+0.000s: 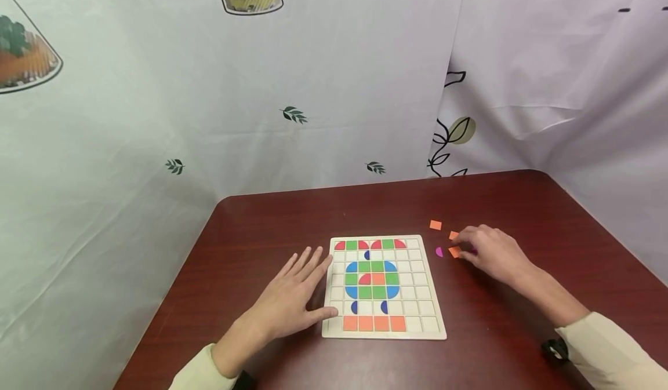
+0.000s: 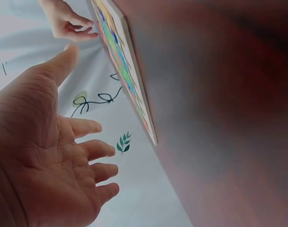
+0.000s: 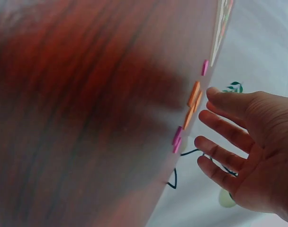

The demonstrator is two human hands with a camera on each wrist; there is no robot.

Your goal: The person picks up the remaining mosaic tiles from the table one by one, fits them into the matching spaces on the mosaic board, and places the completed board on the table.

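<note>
A white gridded board (image 1: 429, 326) lies on the table, with red, green, blue and orange flat pieces set in its squares. My left hand (image 1: 287, 300) spreads its fingers along the board's left edge, the thumb over the lower left corner. Right of the board, my right hand (image 1: 493, 254) hovers over loose pieces, fingertips close to an orange square (image 1: 454, 252) and another orange square (image 1: 454, 235). In the right wrist view its fingers are loosely bent and apart, holding nothing. A purple half-circle (image 1: 439, 252) lies between that hand and the board.
Farther back lies one more orange square (image 1: 435, 225). Purple pieces (image 3: 176, 139) lie beyond the orange ones in the right wrist view. The dark red table (image 1: 282, 216) ends against a white curtain (image 1: 334, 88) with printed leaves.
</note>
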